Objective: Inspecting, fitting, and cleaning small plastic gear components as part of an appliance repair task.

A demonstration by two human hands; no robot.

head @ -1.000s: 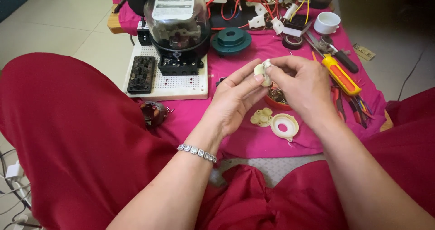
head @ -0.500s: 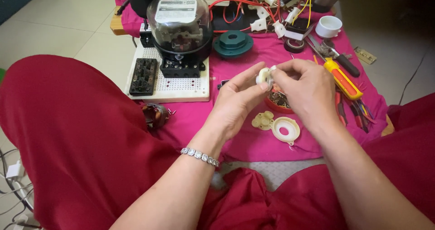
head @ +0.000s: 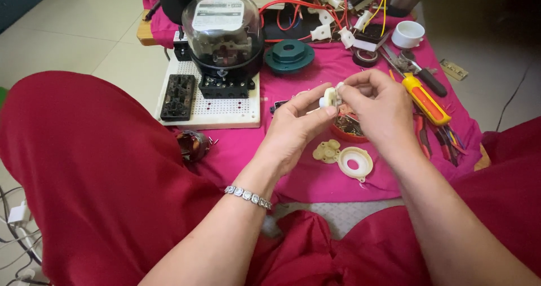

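**Both hands pinch a small white fitting above the pink cloth**

Fingertips of the left hand (head: 296, 125) and right hand (head: 376, 107) close together on a small white plastic part (head: 329, 97), held up over the pink cloth (head: 315, 179). Just below lie a beige disc (head: 327, 151) and white ring (head: 354, 163); a yellow screwdriver (head: 424, 98) lies right, a glass-domed meter (head: 224, 33) far left.

Bare pink cloth (head: 315, 182) nearest the lap — meter (head: 224, 35) and screwdriver (head: 425, 99) crowd beyond.
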